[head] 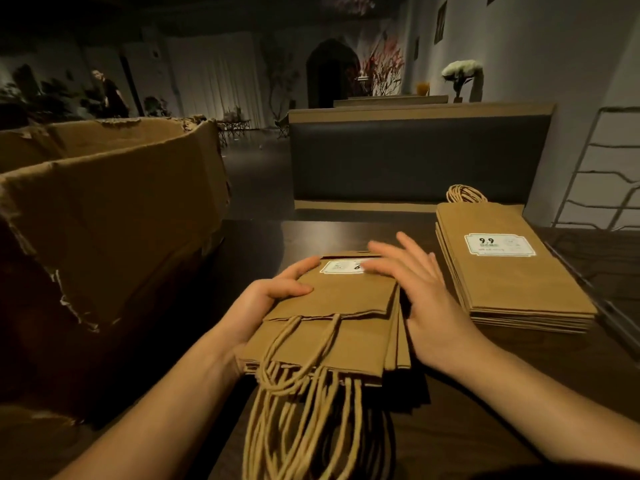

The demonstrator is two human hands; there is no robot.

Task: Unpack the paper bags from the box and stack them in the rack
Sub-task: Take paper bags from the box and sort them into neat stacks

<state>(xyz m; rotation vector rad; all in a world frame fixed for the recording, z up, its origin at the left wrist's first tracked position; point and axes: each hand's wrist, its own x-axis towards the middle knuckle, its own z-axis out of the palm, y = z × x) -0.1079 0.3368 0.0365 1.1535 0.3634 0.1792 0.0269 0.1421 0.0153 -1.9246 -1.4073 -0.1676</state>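
Squaring up a bundle of paper bags point(329, 327) over the table point(485, 393).

My left hand point(263, 303) grips the bundle's left edge; my right hand point(415, 289) lies open-fingered along its right. A second stack point(509, 271) sits beside the rack point(602, 168); the box point(110, 216) is left.

Brown paper bags point(332, 306), white labels point(498, 244); dark table point(485, 410).

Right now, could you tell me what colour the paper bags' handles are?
Tan-brown, like the bags; the handles show best in the head view.

Head-worn view, forward-down, close over table point(450, 427)
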